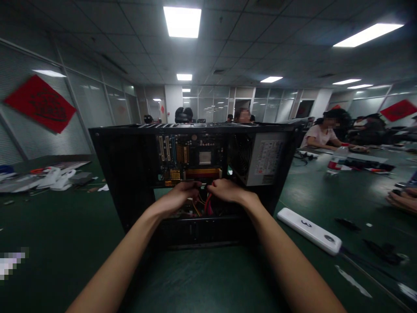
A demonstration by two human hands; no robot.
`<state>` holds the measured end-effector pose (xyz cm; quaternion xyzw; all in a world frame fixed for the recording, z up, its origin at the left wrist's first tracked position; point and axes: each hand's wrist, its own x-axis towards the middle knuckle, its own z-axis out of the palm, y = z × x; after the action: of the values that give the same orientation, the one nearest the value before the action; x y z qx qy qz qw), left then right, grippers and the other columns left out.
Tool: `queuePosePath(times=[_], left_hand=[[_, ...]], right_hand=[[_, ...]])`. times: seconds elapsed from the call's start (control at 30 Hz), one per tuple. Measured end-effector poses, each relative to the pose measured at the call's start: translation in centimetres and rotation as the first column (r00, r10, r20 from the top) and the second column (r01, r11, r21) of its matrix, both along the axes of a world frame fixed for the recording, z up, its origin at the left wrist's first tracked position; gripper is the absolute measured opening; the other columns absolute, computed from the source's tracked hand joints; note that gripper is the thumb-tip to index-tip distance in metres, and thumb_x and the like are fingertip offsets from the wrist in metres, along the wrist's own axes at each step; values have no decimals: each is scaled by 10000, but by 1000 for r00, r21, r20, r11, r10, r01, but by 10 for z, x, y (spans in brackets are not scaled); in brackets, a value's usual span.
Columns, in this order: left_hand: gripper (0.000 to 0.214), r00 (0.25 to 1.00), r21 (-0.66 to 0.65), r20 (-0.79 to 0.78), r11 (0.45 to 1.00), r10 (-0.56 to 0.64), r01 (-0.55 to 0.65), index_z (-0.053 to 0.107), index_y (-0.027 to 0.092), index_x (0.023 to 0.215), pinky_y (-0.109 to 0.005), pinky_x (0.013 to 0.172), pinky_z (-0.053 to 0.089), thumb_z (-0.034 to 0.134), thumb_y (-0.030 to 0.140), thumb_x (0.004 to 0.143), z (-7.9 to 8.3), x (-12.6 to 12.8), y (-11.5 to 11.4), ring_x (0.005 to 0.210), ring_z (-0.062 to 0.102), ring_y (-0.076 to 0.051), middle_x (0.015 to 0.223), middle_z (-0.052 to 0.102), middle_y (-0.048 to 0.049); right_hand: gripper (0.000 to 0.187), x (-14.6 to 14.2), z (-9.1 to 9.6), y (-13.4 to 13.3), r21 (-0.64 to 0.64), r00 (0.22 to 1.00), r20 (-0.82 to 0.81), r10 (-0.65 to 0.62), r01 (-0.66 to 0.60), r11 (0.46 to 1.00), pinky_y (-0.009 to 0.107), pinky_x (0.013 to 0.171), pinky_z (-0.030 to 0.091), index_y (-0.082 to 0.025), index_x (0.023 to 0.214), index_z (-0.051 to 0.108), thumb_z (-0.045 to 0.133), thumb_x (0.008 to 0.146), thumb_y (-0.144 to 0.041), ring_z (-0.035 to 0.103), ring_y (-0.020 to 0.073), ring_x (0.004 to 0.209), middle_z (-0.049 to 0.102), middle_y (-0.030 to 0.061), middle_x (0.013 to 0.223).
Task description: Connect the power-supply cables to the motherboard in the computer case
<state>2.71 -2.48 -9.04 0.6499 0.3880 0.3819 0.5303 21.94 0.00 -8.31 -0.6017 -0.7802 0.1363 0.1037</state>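
Note:
A black computer case [195, 232] stands on its side edge in front of me, its open face towards me. Inside it are a motherboard [192, 145] with a bare square processor [205, 158] and, at the right, a grey power supply [265, 161]. My left hand [179, 198] reaches in below the board, fingers closed beside some yellow wires [196, 208]; what they pinch is hidden. Close by on the right, my right hand [228, 191] is closed with the fingers around red cables [207, 204], which hang down into the lower part of the case.
To the right lie a white power strip [309, 230] and black cables [384, 251] on the green table [211, 278]. A water bottle [338, 161] stands farther back. White plastic bags [58, 177] are at left. Another person's hand [402, 200] shows at the right edge.

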Motion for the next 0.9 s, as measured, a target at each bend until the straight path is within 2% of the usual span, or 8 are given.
queuePosePath(times=[0.07, 0.13, 0.27, 0.4, 0.57, 0.67, 0.9], left_hand=[[266, 998, -25, -6, 997, -68, 68, 686, 122, 988, -285, 780, 472, 621, 234, 756, -1, -1, 0, 790, 612, -155, 829, 669, -42], [210, 996, 3, -51, 997, -78, 78, 696, 110, 894, -297, 799, 471, 613, 262, 773, -6, 0, 3, 793, 625, -170, 820, 685, -56], [199, 990, 58, -141, 998, 30, -22, 691, 108, 788, -260, 669, 440, 609, 290, 788, -17, 3, 12, 667, 587, -146, 737, 669, -45], [197, 968, -41, -223, 991, 113, -125, 673, 120, 740, -214, 537, 366, 621, 304, 787, -15, 6, 21, 569, 554, -115, 668, 651, -22], [189, 947, -168, -303, 972, 107, -164, 679, 110, 834, -201, 449, 309, 613, 277, 775, -5, 12, 31, 515, 580, -105, 902, 734, -85], [185, 950, -208, -284, 958, 133, -196, 667, 108, 865, -180, 435, 280, 593, 258, 787, -6, 20, 33, 545, 593, -88, 981, 732, -99], [174, 936, -196, -233, 930, 264, -311, 672, 97, 797, -176, 413, 232, 654, 268, 772, -15, 25, 33, 468, 483, -51, 743, 679, -44]], right_hand=[[399, 0, -3, 3, -5, 1000, 25, 4, -4, 1000, 276, 639, 377, -105, 1014, 717, 403, 947, -341, 671, 289, 950, 706, 193, 1098], [378, 0, -6, 5, 10, 1000, 6, 6, -6, 1000, 263, 618, 366, -114, 979, 722, 426, 935, -345, 671, 259, 893, 719, 170, 1043], [330, 4, -7, 5, 17, 986, -164, 21, -19, 1000, 236, 528, 300, -124, 818, 695, 490, 910, -365, 598, 161, 678, 692, 79, 799], [272, 6, -1, 0, -4, 942, -337, 6, -8, 1000, 222, 499, 270, -131, 706, 627, 548, 883, -321, 491, 106, 577, 590, 10, 658], [260, 5, 1, 0, 37, 916, -400, 3, 13, 999, 219, 512, 278, -142, 650, 581, 566, 869, -282, 498, 111, 599, 557, 5, 632], [255, 5, -2, 2, 37, 905, -425, 22, -7, 999, 214, 520, 284, -144, 643, 578, 560, 866, -267, 492, 111, 596, 551, 0, 621], [274, 6, -4, 3, 56, 898, -439, 31, -7, 998, 221, 528, 276, -146, 612, 578, 544, 859, -261, 475, 115, 579, 523, -2, 577]])
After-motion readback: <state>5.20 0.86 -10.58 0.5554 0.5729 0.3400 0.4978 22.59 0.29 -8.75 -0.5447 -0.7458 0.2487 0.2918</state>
